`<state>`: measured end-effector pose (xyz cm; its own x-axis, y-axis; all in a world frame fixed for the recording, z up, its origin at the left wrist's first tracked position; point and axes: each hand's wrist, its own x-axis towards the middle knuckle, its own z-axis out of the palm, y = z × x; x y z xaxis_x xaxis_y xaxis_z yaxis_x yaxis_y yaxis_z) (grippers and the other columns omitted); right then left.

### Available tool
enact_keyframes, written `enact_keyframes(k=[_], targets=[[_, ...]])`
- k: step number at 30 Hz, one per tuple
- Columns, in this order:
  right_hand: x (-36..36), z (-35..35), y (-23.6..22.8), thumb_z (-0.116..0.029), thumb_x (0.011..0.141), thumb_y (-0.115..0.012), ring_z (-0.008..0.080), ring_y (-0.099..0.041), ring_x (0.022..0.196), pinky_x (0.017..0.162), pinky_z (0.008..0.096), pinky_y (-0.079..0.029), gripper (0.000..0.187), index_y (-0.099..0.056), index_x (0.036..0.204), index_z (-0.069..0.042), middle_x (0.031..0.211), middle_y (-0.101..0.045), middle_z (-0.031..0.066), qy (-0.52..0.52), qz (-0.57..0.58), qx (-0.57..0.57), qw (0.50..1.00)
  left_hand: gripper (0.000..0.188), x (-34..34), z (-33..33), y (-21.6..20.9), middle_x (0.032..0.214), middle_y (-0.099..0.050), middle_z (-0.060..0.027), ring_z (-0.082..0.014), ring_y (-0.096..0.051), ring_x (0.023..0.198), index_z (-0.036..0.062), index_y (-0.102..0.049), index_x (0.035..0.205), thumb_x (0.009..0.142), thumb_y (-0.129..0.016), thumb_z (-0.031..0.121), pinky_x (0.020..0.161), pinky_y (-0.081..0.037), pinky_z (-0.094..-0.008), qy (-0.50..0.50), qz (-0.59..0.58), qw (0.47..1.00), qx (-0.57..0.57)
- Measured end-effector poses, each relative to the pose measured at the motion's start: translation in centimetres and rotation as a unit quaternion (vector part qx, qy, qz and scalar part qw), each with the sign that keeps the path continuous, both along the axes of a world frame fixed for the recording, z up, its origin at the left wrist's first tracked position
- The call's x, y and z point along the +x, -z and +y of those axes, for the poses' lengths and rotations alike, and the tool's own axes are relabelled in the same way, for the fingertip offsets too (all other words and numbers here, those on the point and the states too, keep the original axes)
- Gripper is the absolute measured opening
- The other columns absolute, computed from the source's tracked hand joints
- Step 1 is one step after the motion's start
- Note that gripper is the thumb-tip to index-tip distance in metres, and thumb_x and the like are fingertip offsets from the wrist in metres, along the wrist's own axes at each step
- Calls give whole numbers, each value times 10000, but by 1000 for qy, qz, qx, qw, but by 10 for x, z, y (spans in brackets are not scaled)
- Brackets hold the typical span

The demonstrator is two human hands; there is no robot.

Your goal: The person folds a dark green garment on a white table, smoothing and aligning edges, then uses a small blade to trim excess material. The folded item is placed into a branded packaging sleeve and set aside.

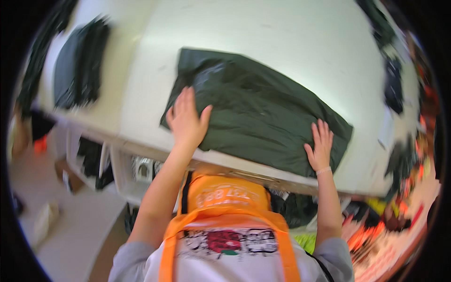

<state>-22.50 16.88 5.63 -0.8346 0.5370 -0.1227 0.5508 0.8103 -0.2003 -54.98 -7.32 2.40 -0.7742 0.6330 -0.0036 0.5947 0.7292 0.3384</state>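
Note:
A dark green piece of thin, slightly shiny fabric (253, 105) lies spread flat on the white table (300, 42) in front of me, with soft creases across it. My left hand (188, 117) rests palm down near its left end, fingers stretched out and thumb apart. Toward the right end, my right hand (321, 145) also lies flat on the cloth with its fingers extended. Neither hand grips anything. Whether the piece is one layer or folded, I cannot tell.
A stack of dark green folded pieces (81, 66) sits at the table's far left. More dark cloth (393, 84) lies along the right edge. Below the table, at left, is a white bin (127, 176). Mixed coloured clothing (366, 235) lies at the lower right.

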Motion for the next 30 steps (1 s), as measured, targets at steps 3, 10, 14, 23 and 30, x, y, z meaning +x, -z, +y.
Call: enact_keyframes(k=[3, 10, 14, 23, 30], targets=[[59, 47, -18, -304, 871, -582, 310, -260, 1385, 1113, 531, -165, 559, -426, 1386, -151, 1481, -334, 104, 17, -4, -25, 1000, 738, 55, 22, -15, 1427, -416, -83, -244, -400, 1293, 118, -364, 1409, 814, -642, 455, 1015, -283, -495, 53, -13, 998, -17], [171, 155, -35, -121, 896, -571, 294, -611, 915, 812, 357, -484, 138, -663, 966, -46, 963, -654, 112, 249, 240, 101, 933, 736, 89, 43, 2, 1447, -390, -82, -273, -397, 1295, 121, -326, 1439, 842, -613, 440, 1040, -272, -480, 97, 47, 993, -58], [344, 247, 12, -163, 894, -540, 329, -513, 1134, 982, 402, -403, 314, -585, 1168, -17, 1219, -555, 189, 457, 40, 191, 868, 705, 83, 38, 10, 1464, -368, -114, -315, -378, 1309, 120, -295, 1458, 867, -602, 352, 1066, -264, -469, 103, 30, 992, -60], [758, 429, 131, -305, 874, -540, 326, -587, 1058, 1033, 445, -355, 456, -564, 1171, 40, 1144, -612, 202, 416, -171, 112, 886, 684, 71, 50, 12, 1385, -456, -188, -349, -447, 1264, 47, -412, 1388, 811, -674, 304, 1059, -346, -411, 91, -8, 995, -29], [582, 326, 80, -186, 924, -399, 365, -631, 993, 859, 431, -503, 338, -630, 1139, -65, 1087, -654, 191, 525, -254, 175, 793, 629, 28, -37, -7, 1289, -527, -228, -324, -522, 1180, -26, -461, 1325, 891, -599, 408, 997, -394, -376, -159, -23, 981, 104]])
